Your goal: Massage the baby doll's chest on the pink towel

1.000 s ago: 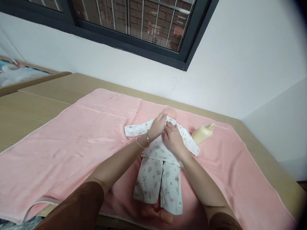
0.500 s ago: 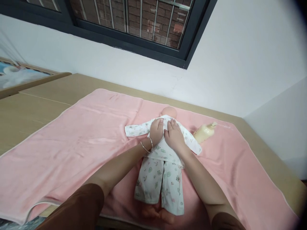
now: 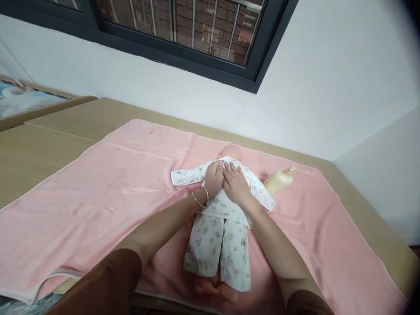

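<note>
A baby doll (image 3: pixel 231 152) lies stretched out on a pink blanket (image 3: pixel 131 175), its head toward the wall and its bare feet toward me. It wears a white printed top (image 3: pixel 225 207) and matching trousers (image 3: pixel 204 245). My left hand (image 3: pixel 214 178) rests flat on the upper part of the top, a bangle (image 3: pixel 206 197) round the wrist. Beside it, my right hand (image 3: pixel 235 181) lies flat on the same part, fingers stretched out. Both hands are open and hold nothing. The doll's face is not visible.
A pale yellow pump bottle (image 3: pixel 279 181) lies on its side right of the doll's sleeve. The wooden table (image 3: pixel 59 144) shows around the blanket. Behind stands a white wall with a dark-framed window (image 3: pixel 183 54). A wooden-railed crib-like frame (image 3: pixel 49 111) is at the far left.
My right hand has shifted slightly left, closer to my left hand on the doll's top. My left hand, the doll and the bottle stay in place.
</note>
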`<control>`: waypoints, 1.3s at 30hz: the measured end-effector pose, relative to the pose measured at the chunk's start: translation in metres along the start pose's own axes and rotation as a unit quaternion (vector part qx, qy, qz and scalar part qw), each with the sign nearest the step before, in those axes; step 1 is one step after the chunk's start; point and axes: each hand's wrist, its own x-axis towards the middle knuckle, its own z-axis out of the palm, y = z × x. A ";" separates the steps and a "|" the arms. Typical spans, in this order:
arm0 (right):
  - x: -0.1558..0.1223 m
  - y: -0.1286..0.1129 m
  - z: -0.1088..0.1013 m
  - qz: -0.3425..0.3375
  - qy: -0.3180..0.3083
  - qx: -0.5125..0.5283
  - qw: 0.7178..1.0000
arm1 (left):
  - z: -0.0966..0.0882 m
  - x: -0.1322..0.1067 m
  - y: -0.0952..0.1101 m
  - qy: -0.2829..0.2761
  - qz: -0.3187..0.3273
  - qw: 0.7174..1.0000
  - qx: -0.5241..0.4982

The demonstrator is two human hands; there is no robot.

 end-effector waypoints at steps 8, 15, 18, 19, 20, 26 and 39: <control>-0.003 -0.002 0.004 0.204 0.049 -0.043 0.977 | 0.000 0.000 0.000 -0.002 0.002 1.000 0.007; 0.003 -0.005 0.003 0.114 0.010 -0.015 0.993 | -0.001 0.000 0.003 -0.022 0.015 0.999 0.041; 0.013 0.012 0.001 0.161 0.033 0.011 0.986 | -0.001 -0.002 0.006 -0.042 0.050 0.994 0.090; 0.014 0.014 0.000 0.171 0.035 0.009 0.985 | -0.001 -0.002 0.006 -0.043 0.050 0.993 0.097; 0.012 0.012 0.000 0.180 0.033 0.001 0.983 | -0.001 -0.001 0.006 -0.041 0.044 0.994 0.096; -0.013 -0.027 0.004 0.142 0.014 -0.093 0.985 | 0.001 0.008 -0.001 -0.035 0.000 0.999 0.041; 0.002 -0.018 0.000 0.136 -0.012 -0.043 0.990 | 0.001 0.012 0.000 -0.037 -0.019 0.998 0.041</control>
